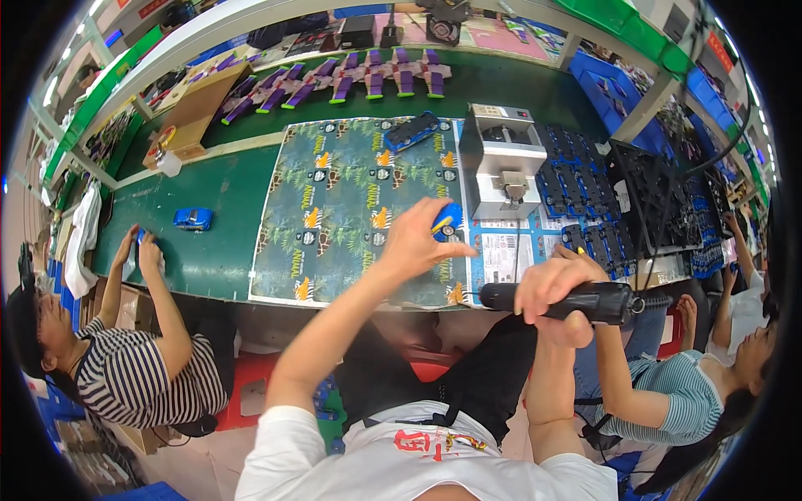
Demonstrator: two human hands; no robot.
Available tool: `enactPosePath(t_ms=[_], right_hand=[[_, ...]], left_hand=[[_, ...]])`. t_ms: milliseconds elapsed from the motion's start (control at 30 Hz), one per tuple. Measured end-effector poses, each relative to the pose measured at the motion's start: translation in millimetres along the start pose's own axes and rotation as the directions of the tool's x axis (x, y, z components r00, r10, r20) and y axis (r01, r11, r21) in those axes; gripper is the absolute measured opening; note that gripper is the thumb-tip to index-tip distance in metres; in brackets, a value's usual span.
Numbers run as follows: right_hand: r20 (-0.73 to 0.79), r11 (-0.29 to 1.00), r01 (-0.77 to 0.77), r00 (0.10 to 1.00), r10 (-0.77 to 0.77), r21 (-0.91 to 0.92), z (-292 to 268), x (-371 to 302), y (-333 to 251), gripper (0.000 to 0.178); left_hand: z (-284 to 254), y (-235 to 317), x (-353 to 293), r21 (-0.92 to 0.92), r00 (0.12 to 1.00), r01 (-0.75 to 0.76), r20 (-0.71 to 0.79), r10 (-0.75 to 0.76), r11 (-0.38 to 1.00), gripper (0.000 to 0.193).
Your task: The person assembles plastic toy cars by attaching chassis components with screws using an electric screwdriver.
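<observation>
On the patterned sheet (pixel 342 217), my left hand (pixel 413 238) has its fingers over a small blue toy car (pixel 451 215) and its thumb stretched out beside it. A yellow detail and a wheel show on the car, while part of it is hidden by the fingers. My right hand (pixel 551 288) is wrapped round a black electric screwdriver (pixel 606 302), held level above the table's front edge. The tool's thin bit points left, below the toy car and apart from it. Another blue car (pixel 412 132), dark side up, lies farther back on the sheet.
A white bench machine (pixel 504 163) stands right of the sheet. Beyond it sit rows of dark blue car parts (pixel 576 184) and a black tray (pixel 656 196). Purple-and-white toys (pixel 342 79) line the back. Co-workers sit at both sides; a blue car (pixel 193 219) lies left.
</observation>
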State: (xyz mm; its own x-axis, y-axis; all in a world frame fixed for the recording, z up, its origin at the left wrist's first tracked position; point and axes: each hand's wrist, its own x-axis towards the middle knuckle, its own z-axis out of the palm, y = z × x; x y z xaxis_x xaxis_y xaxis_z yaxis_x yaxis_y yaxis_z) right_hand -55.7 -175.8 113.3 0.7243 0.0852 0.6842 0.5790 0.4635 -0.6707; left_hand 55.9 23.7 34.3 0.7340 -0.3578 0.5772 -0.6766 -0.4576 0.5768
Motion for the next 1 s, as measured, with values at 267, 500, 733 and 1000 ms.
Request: enactPosePath(t_ms=[267,500,733,1000], right_hand=[[-0.074,0.998,-0.055,0.996,0.058,0.030,-5.8,-11.9,10.4,0.036],[-0.092,0.991,-0.121,0.988,0.126,0.056,-11.6,-24.5,14.9,0.036],[-0.109,0.982,-0.184,0.976,0.188,0.048,-3.2,-33.1,15.2,0.039],[0.073,0.974,-0.185,0.982,0.176,0.129,-17.5,-45.3,-26.0,0.038]], left_hand=[[-100.8,-96.3,-30.4,0.579,0.871,-0.297,0.490,-0.032,0.760,0.101],[-177.6,-112.1,-85.0,0.745,0.996,0.031,0.034,-0.084,0.666,0.103],[-99.7,-49.9,-106.0,0.407,0.997,-0.020,-0.057,0.048,0.913,0.066],[57.6,48.3,-34.2,-0.273,0.999,0.023,0.032,-0.015,0.962,0.027]])
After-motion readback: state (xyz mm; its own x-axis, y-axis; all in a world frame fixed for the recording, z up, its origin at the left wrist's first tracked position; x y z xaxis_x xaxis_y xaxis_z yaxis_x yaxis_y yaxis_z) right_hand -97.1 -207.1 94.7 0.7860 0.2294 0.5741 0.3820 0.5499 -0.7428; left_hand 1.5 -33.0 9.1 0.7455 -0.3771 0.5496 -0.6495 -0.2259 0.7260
